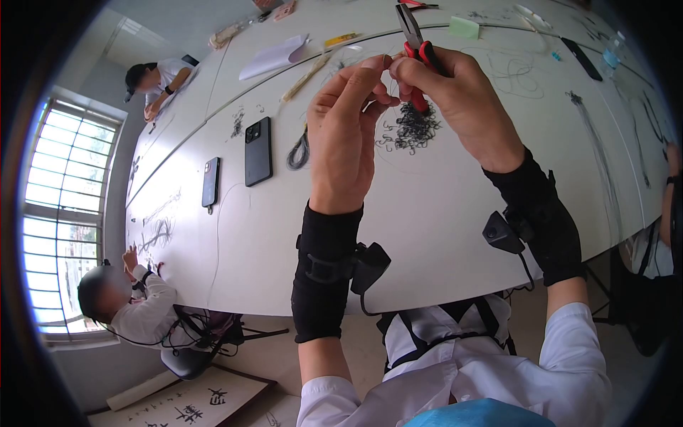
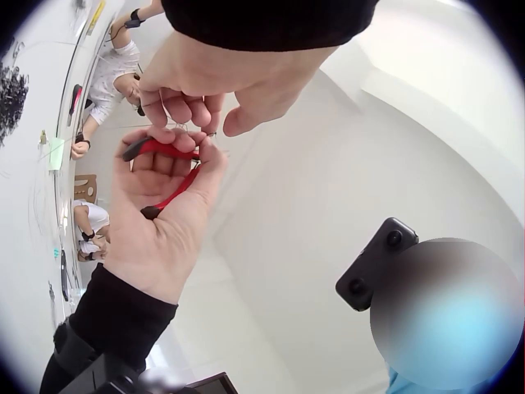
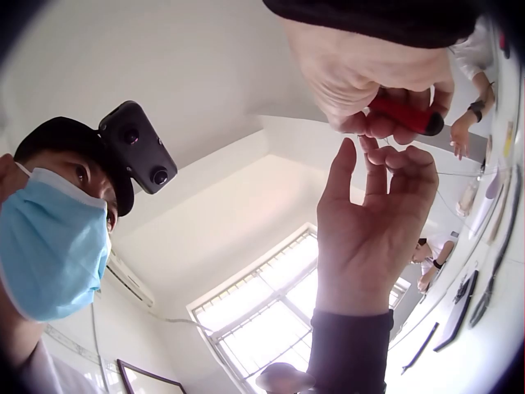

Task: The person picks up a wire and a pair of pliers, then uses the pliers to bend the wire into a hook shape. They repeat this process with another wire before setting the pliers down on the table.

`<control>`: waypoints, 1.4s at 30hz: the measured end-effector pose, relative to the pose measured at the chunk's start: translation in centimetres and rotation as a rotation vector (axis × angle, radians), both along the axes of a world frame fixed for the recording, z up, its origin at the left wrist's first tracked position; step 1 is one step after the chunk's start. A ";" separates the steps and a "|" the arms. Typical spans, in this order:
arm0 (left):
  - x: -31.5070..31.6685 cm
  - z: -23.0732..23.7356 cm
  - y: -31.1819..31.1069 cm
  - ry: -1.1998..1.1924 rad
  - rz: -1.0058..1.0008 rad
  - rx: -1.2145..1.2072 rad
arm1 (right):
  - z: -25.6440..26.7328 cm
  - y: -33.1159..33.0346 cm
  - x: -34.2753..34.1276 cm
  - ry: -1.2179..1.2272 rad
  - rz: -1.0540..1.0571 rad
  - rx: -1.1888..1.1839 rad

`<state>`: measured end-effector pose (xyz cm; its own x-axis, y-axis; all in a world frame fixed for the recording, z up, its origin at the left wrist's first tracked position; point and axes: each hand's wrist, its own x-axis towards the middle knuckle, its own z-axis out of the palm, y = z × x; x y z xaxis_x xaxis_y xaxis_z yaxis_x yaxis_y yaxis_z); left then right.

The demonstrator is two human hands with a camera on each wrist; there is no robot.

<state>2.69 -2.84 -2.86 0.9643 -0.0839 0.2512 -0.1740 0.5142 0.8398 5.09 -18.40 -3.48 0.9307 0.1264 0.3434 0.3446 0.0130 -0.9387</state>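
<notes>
My right hand (image 1: pixel 466 99) holds pliers (image 1: pixel 410 28) with red and black handles, their metal nose pointing away from me over the table. The left hand (image 1: pixel 343 128) is raised beside it, thumb and forefinger pinching a short bit of thin wire (image 1: pixel 386 60) close to the right fingertips. In the left wrist view the red handles (image 2: pixel 176 194) lie across the right palm. The right wrist view has one handle end (image 3: pixel 410 116) above the left fingertips. Below the hands is a pile of small dark bent wire hooks (image 1: pixel 416 130).
Left of my hands lie a dark phone (image 1: pixel 258 151), a smaller phone (image 1: pixel 211 181) and a coil of dark wire (image 1: pixel 298 153). Farther back are white paper (image 1: pixel 274 57) and a green note (image 1: pixel 464 28). A bottle (image 1: pixel 612 53) stands far right. Other people sit around the table.
</notes>
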 end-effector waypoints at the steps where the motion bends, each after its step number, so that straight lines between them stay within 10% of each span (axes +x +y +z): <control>1: 0.2 -0.1 0.1 -0.004 0.016 0.020 | 0.1 0.1 -0.2 0.005 -0.004 -0.008; 22: 0.6 -0.2 1.2 0.051 0.029 -0.016 | 1.3 -0.8 -0.4 0.172 0.315 0.008; 42: 0.2 0.7 1.6 -0.183 0.406 0.384 | 2.4 -1.0 -1.7 -0.263 -0.074 -0.590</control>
<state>2.91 -1.25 -2.13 0.8819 0.1652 0.4416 -0.4534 0.0406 0.8904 3.35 -19.37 -1.12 0.8385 0.3025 0.4533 0.5441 -0.5119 -0.6648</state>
